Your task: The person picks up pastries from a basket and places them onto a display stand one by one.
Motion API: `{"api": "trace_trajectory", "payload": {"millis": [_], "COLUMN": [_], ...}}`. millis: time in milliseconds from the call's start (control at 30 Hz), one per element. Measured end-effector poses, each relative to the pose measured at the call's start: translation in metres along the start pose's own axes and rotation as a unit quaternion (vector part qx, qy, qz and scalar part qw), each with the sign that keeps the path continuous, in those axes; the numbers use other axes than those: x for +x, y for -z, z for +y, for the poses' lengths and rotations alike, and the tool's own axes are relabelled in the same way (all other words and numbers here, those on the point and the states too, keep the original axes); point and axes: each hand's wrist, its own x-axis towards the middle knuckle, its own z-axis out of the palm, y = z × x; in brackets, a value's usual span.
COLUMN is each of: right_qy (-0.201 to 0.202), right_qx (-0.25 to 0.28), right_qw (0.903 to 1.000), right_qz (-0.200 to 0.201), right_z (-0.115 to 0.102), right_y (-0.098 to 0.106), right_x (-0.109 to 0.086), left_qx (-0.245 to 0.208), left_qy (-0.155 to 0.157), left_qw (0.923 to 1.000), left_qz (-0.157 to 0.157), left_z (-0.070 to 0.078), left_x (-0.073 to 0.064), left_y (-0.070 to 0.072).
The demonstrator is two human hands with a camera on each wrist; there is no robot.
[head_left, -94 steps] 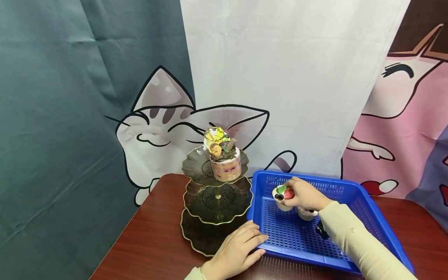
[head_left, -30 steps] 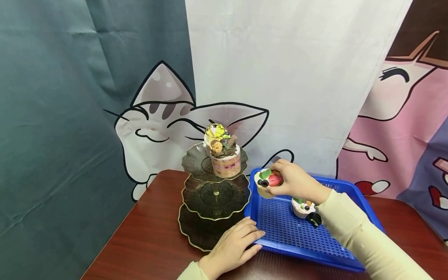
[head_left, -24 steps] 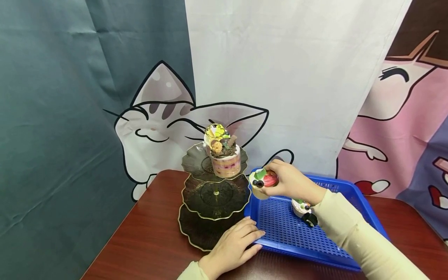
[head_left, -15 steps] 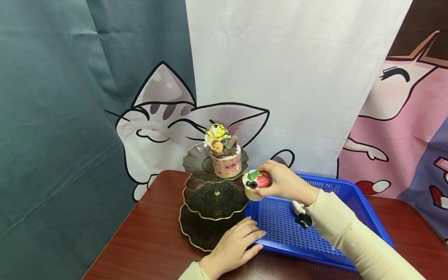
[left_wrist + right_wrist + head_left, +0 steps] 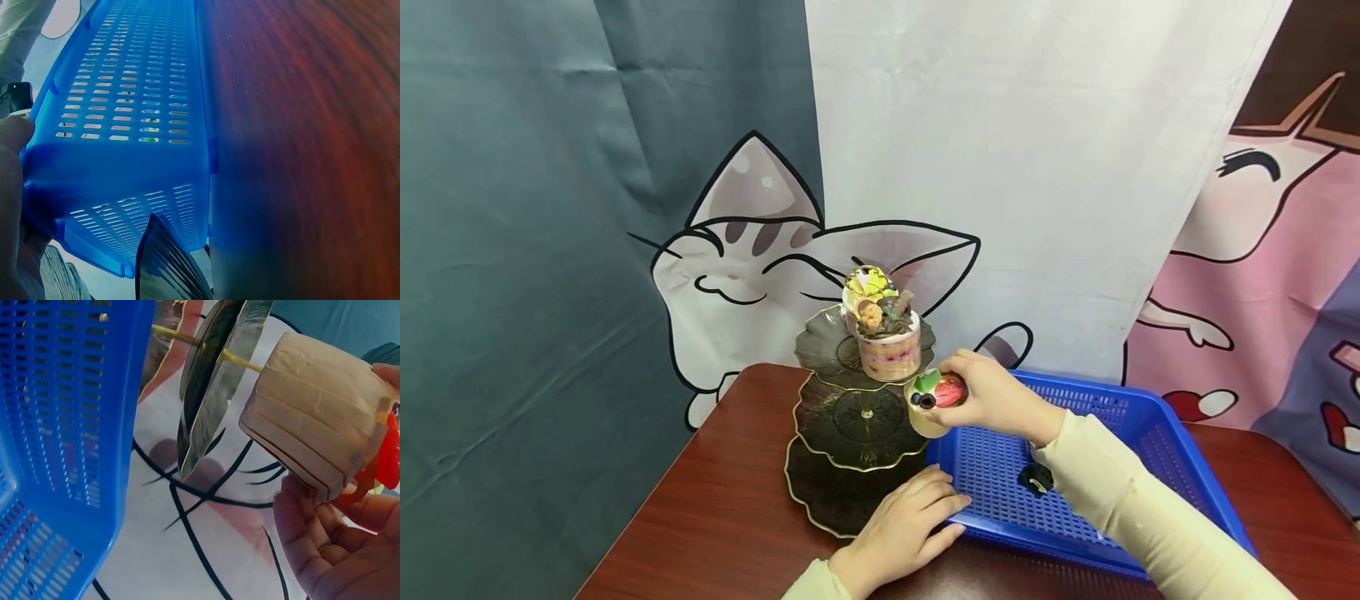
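Note:
My right hand [image 5: 992, 396] pinches a fruit-topped cupcake [image 5: 927, 423] by its upper part, thumb and fingers on opposite sides. A green leaf, dark berries and a red strawberry-like piece top it. In the right wrist view its pleated tan cup [image 5: 319, 415] is tilted near the tiered stand. In the head view the cupcake overlaps the right edge of the middle tier [image 5: 820, 425] of the dark, gold-rimmed stand. My left hand [image 5: 898, 529] rests with extended fingers on the near left corner of the blue basket [image 5: 992, 467].
Two dessert cups, one chocolate-topped [image 5: 891, 354] and one yellow-topped [image 5: 868, 283], stand on the top tier. A small black object [image 5: 1036, 479] shows in the basket beside my right wrist. The wooden table [image 5: 700, 500] borders a printed cloth backdrop [image 5: 1045, 167].
My right hand has lifted the cupcake out of the basket and carried it left to the stand's middle tier. My left hand stays at the basket corner.

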Motion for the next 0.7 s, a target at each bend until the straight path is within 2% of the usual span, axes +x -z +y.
{"api": "trace_trajectory", "payload": {"millis": [400,600,700], "right_qy": [-0.023,0.005,0.017], "right_qx": [0.044,0.08,0.082], "right_qw": [0.9987,0.9965,0.9963], "right_qz": [-0.011,-0.021,-0.019], "right_z": [-0.017,-0.024,-0.024], "right_y": [-0.018,-0.029,-0.034], "right_x": [0.011,0.018,0.019], "left_qx": [0.007,0.014,0.013], "left_qy": [-0.001,-0.005,-0.008], "left_qw": [1.0,0.9999,0.9999], "left_qz": [-0.002,0.003,0.005], "left_z": [0.001,0.0,0.0], "left_x": [0.001,0.001,0.001], "left_y": [-0.001,0.0,0.0]}}
